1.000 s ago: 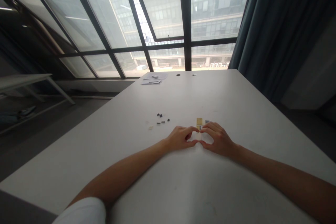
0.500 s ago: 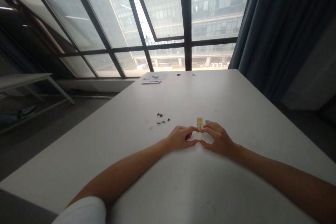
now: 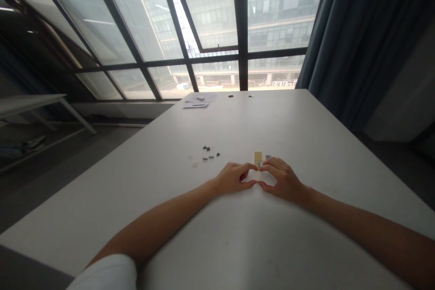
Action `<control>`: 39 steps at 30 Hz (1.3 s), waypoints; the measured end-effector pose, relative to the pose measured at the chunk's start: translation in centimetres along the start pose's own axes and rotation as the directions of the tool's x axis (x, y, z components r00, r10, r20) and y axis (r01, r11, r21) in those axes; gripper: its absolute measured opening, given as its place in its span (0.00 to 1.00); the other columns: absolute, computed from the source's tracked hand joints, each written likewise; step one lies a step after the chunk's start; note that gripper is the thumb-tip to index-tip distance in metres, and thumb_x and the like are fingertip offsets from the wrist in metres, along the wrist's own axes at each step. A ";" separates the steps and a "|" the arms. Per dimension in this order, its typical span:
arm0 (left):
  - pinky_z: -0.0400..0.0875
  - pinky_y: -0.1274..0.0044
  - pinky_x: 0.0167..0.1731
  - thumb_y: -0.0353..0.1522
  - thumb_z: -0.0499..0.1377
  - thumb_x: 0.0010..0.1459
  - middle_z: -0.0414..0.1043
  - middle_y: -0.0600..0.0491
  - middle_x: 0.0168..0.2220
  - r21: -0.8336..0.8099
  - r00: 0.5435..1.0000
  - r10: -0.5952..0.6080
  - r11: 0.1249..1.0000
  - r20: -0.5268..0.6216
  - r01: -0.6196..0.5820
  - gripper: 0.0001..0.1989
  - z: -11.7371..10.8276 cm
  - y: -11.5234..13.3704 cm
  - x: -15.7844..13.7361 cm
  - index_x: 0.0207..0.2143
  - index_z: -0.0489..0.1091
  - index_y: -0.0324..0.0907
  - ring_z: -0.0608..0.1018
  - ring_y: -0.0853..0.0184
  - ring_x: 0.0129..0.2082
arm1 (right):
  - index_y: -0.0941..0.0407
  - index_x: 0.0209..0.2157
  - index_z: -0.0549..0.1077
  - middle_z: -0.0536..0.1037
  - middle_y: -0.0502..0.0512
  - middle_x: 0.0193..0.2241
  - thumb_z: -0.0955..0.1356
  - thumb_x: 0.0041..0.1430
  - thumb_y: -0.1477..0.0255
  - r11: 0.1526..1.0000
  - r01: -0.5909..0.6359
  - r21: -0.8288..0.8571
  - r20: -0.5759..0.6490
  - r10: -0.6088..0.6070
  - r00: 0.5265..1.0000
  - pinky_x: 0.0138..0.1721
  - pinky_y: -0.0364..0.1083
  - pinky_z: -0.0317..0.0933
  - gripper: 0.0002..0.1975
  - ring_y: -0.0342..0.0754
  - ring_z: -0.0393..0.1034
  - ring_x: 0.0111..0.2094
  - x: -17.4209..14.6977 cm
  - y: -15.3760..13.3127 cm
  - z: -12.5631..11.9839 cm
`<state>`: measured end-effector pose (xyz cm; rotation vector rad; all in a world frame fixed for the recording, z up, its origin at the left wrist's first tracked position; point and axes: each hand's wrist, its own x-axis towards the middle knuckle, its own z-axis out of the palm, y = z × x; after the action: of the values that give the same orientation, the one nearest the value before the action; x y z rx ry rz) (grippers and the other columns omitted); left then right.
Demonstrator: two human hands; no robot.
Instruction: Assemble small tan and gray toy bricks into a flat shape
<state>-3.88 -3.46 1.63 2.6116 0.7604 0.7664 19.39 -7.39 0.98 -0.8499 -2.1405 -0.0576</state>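
Observation:
My left hand (image 3: 236,177) and my right hand (image 3: 280,178) meet fingertip to fingertip low over the table. Between their index fingers and thumbs they grip the ends of a small pale, cream piece (image 3: 258,175), which looks like a toy brick part. Fingertips hide much of its outline. Just beyond lies a flat yellow plate (image 3: 258,156) that seems studded. A small grey part (image 3: 268,157) sits beside it, partly behind my right fingers.
Left of my hands lie several small dark parts (image 3: 208,148), grey bars (image 3: 211,157) and pale pieces (image 3: 195,164) on the white table (image 3: 190,217). Papers (image 3: 199,100) rest at its far left corner. Windows stand behind, a dark curtain (image 3: 353,45) at right.

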 end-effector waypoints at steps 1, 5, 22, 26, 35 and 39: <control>0.61 0.84 0.26 0.41 0.61 0.59 0.65 0.62 0.21 0.001 1.000 -0.001 1.000 0.001 0.001 0.18 0.0 0.0 0.0 0.48 0.72 0.43 0.67 0.77 0.20 | 0.53 0.41 0.72 0.77 0.57 0.38 0.73 0.55 0.70 1.000 -0.001 0.000 0.000 0.001 1.000 0.44 0.54 0.65 0.11 0.54 0.71 0.41 0.0 0.0 0.0; 0.61 0.84 0.26 0.43 0.61 0.60 0.65 0.62 0.21 -0.003 1.000 -0.001 1.000 -0.001 0.001 0.18 0.0 -0.1 0.0 0.49 0.72 0.43 0.67 0.77 0.20 | 0.53 0.40 0.72 0.77 0.57 0.38 0.72 0.56 0.70 1.000 0.001 0.000 -0.006 -0.001 1.000 0.44 0.54 0.66 0.11 0.54 0.71 0.40 0.1 -0.1 -0.1; 0.60 0.83 0.26 0.38 0.60 0.60 0.69 0.59 0.21 0.060 0.998 0.022 0.998 0.053 -0.025 0.09 -0.2 -1.2 0.0 0.34 0.77 0.42 0.68 0.76 0.20 | 0.54 0.35 0.75 0.77 0.55 0.35 0.72 0.51 0.75 0.964 -0.265 -0.027 0.195 0.265 0.944 0.39 0.49 0.71 0.08 0.51 0.74 0.35 -0.7 -0.1 -0.2; 0.61 0.83 0.26 0.36 0.60 0.61 0.70 0.59 0.21 0.062 0.998 0.037 0.997 0.049 -0.040 0.09 -0.2 -1.2 0.0 0.34 0.77 0.42 0.68 0.76 0.20 | 0.54 0.37 0.78 0.79 0.55 0.36 0.73 0.53 0.74 0.958 -0.287 -0.001 0.229 0.280 0.932 0.41 0.49 0.71 0.08 0.52 0.75 0.37 -0.7 -0.1 -0.3; 0.62 0.83 0.27 0.36 0.60 0.61 0.72 0.58 0.22 0.082 0.989 0.028 0.996 0.142 -0.040 0.08 -0.7 -1.3 0.2 0.34 0.77 0.42 0.70 0.75 0.21 | 0.55 0.30 0.78 0.78 0.54 0.31 0.73 0.53 0.73 0.942 -0.336 -0.018 0.237 0.330 0.914 0.32 0.46 0.68 0.02 0.49 0.73 0.31 -0.9 -0.2 -0.6; 0.62 0.83 0.27 0.37 0.59 0.61 0.73 0.58 0.23 0.102 0.985 0.000 0.995 0.173 -0.018 0.09 -0.7 -1.5 0.3 0.34 0.77 0.43 0.71 0.75 0.22 | 0.56 0.30 0.78 0.78 0.54 0.31 0.73 0.54 0.72 0.922 -0.386 -0.016 0.264 0.376 0.888 0.33 0.46 0.66 0.02 0.49 0.72 0.31 -1.0 -0.2 -0.4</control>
<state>-4.72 -2.01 1.69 2.7307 0.7562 0.5065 20.03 -8.24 0.58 -1.3032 -2.1640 0.3139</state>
